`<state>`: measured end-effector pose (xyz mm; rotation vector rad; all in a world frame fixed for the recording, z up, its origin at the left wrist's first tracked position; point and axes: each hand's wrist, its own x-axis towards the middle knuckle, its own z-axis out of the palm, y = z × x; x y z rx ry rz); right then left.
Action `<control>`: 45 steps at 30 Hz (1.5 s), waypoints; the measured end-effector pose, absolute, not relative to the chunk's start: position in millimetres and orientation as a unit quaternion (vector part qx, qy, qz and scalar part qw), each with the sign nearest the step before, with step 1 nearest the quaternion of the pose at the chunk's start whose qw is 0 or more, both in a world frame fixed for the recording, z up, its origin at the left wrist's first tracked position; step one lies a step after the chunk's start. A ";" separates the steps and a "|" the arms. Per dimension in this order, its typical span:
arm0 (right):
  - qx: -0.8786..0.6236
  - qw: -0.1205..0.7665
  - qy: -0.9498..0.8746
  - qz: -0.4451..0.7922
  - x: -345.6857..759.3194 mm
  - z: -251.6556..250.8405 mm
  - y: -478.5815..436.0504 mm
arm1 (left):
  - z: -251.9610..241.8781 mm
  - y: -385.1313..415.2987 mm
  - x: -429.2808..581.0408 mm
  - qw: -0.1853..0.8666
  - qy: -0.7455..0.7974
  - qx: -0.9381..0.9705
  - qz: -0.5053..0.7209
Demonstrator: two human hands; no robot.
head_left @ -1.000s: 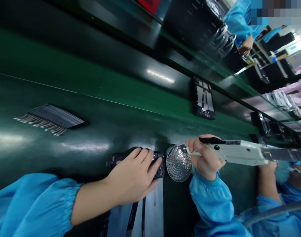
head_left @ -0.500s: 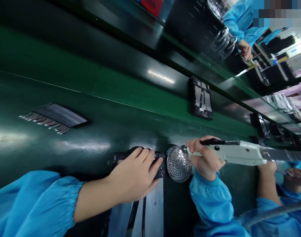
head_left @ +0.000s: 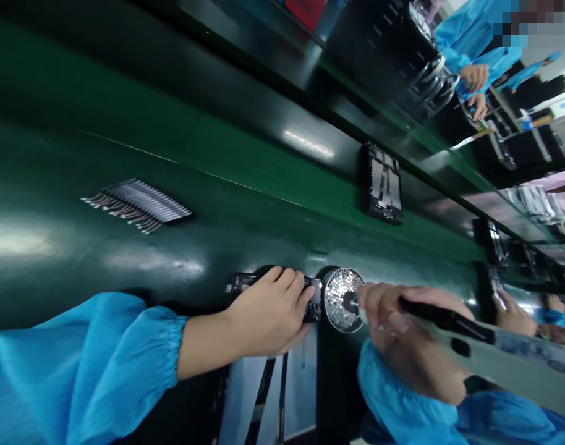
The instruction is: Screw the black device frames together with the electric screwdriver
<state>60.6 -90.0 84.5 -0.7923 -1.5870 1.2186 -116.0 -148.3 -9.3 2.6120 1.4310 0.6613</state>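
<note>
My left hand (head_left: 268, 315) lies across a black device frame (head_left: 313, 303), fingers curled over its edge, pressing it to the green belt. White panels with black strips (head_left: 268, 395) extend from that frame below my palm. My right hand (head_left: 405, 340) grips a white electric screwdriver (head_left: 491, 352), held close to the camera and slightly blurred. Its tip rests at the middle of a round perforated metal screw dish (head_left: 340, 300), which stands right next to the device frame. Part of the dish is hidden by the tip and my fingers.
A bundle of flat ribbon cables (head_left: 143, 204) lies on the green conveyor belt (head_left: 125, 259) to the left. Another black frame (head_left: 381, 184) sits farther along. Black racks (head_left: 379, 49) line the far side, where a co-worker's hands (head_left: 473, 77) work; another co-worker's hand (head_left: 512, 315) shows at right.
My right hand and the screwdriver have swung closer to the camera, with the tip now pointing into the dish. The whole scene has shifted in view, and the ribbon cables appear farther right.
</note>
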 end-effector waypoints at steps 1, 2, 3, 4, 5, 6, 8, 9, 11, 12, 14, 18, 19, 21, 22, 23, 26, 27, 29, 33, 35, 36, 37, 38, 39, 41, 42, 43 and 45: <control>-0.328 0.463 -0.654 0.500 56.7 83.0 -95.9 | -9.1 -148.1 -115.9 0.047 0.467 0.856 0.215; -0.332 0.455 -0.655 0.503 53.3 80.5 -100.6 | -8.8 -147.9 -115.7 0.048 0.467 0.857 0.214; -0.335 0.450 -0.655 0.507 50.7 77.6 -104.0 | -8.6 -147.6 -115.6 0.049 0.467 0.857 0.213; -0.336 0.448 -0.654 0.509 48.8 74.7 -106.3 | -8.5 -147.3 -115.4 0.051 0.467 0.857 0.213; -0.337 0.444 -0.654 0.511 47.5 72.1 -107.5 | -8.5 -147.1 -115.2 0.052 0.467 0.857 0.212; -0.336 0.443 -0.656 0.510 46.7 70.2 -108.0 | -8.5 -146.9 -115.0 0.053 0.468 0.857 0.211; -0.337 0.445 -0.661 0.502 45.6 68.3 -107.8 | -8.7 -146.7 -114.6 0.054 0.469 0.856 0.209; -0.337 0.447 -0.663 0.497 45.1 68.1 -107.5 | -8.8 -146.7 -114.3 0.054 0.468 0.857 0.209; -0.338 0.446 -0.665 0.494 44.1 68.1 -107.0 | -9.1 -146.9 -113.9 0.051 0.466 0.859 0.207; -0.338 0.445 -0.665 0.495 43.7 68.0 -106.8 | -9.2 -147.0 -113.7 0.049 0.465 0.859 0.208; -0.336 0.446 -0.664 0.497 43.1 67.4 -106.5 | -9.6 -147.1 -113.4 0.044 0.464 0.859 0.210; -0.320 0.436 -0.668 0.511 42.9 65.5 -105.9 | -9.9 -147.1 -113.0 0.046 0.463 0.859 0.213; -0.321 0.438 -0.665 0.513 42.7 65.3 -106.0 | -9.8 -147.1 -112.8 0.048 0.463 0.859 0.212; -0.323 0.444 -0.660 0.512 42.0 65.1 -106.6 | -9.1 -147.2 -112.7 0.050 0.463 0.860 0.208; -0.324 0.447 -0.659 0.511 41.6 65.1 -107.0 | -8.6 -147.3 -112.6 0.050 0.463 0.861 0.205; -0.322 0.444 -0.661 0.511 41.4 65.1 -107.4 | -8.1 -147.3 -112.7 0.050 0.464 0.861 0.202; -0.322 0.433 -0.669 0.511 41.7 65.3 -108.5 | -6.9 -147.2 -113.0 0.051 0.465 0.861 0.197; -0.323 0.429 -0.670 0.512 42.2 65.2 -108.8 | -6.7 -147.1 -113.1 0.052 0.466 0.861 0.196; -0.327 0.425 -0.669 0.515 43.0 64.8 -109.0 | -6.4 -146.7 -113.2 0.054 0.465 0.862 0.193; -0.329 0.438 -0.659 0.516 43.3 62.0 -109.6 | -6.1 -146.3 -112.8 0.066 0.464 0.864 0.186; -0.328 0.450 -0.654 0.511 42.8 60.3 -109.9 | -5.9 -146.4 -112.6 0.071 0.463 0.864 0.184; -0.328 0.456 -0.653 0.507 42.6 59.6 -109.9 | -5.6 -146.4 -112.6 0.073 0.462 0.864 0.184; -0.330 0.458 -0.653 0.505 42.5 59.0 -109.7 | -5.1 -146.3 -112.9 0.075 0.462 0.864 0.184; -0.329 0.458 -0.654 0.505 42.5 58.6 -109.3 | -4.4 -146.1 -113.3 0.080 0.463 0.864 0.182; -0.327 0.456 -0.654 0.508 42.6 58.2 -108.7 | -3.4 -145.7 -114.0 0.087 0.465 0.863 0.179; -0.316 0.455 -0.652 0.517 43.2 57.3 -107.0 | -0.7 -144.6 -115.8 0.106 0.466 0.863 0.165; -0.308 0.456 -0.652 0.521 43.5 56.5 -106.2 | 0.8 -144.0 -116.7 0.116 0.465 0.864 0.156; -0.300 0.459 -0.653 0.523 43.8 55.3 -105.4 | 2.3 -143.6 -117.5 0.124 0.465 0.864 0.147; -0.289 0.465 -0.654 0.522 43.6 52.0 -104.4 | 4.9 -143.3 -118.5 0.134 0.466 0.864 0.133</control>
